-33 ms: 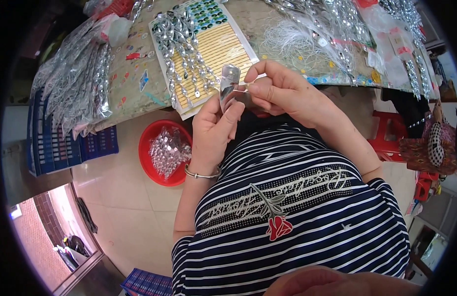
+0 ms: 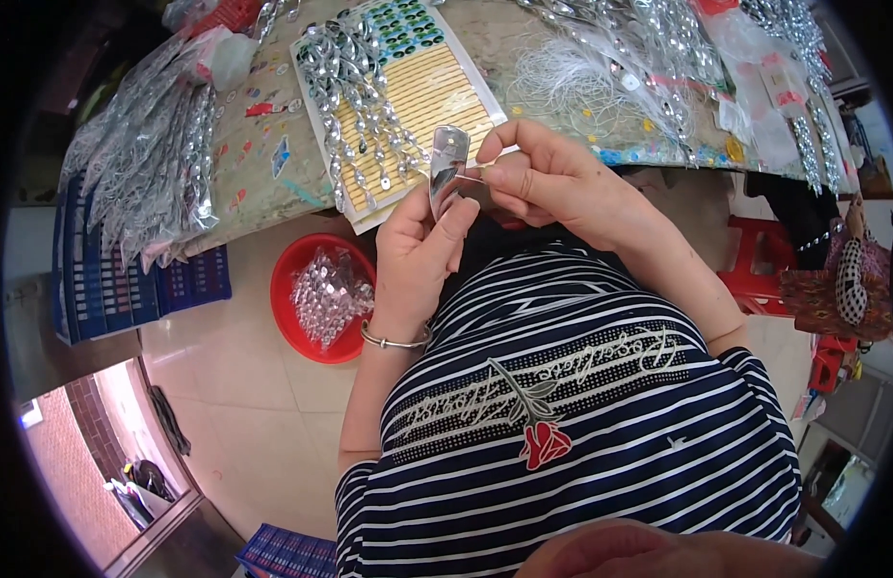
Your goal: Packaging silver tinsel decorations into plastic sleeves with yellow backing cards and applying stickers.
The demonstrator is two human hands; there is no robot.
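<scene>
My left hand [image 2: 424,249], with a bangle at its wrist, grips a shiny silver twisted strip [image 2: 450,146] upright between thumb and fingers, near the table edge. Close on its right, my right hand [image 2: 552,181] pinches a thin white thread [image 2: 470,177] between thumb and forefinger. That thread runs to the middle of the strip; how it is fastened there is hidden. Just beyond my hands lies a board [image 2: 445,91] with yellow strips and rows of green round pieces. Strings of silver twisted beads [image 2: 355,91] lie across its left side.
Bagged silver spirals [image 2: 153,154] hang over the table's left edge. White threads [image 2: 572,82] and more silver strands [image 2: 649,58] lie at the right. A red basin [image 2: 285,318] holding a bag of shiny pieces stands on the floor, and a red stool [image 2: 750,260] is under the table.
</scene>
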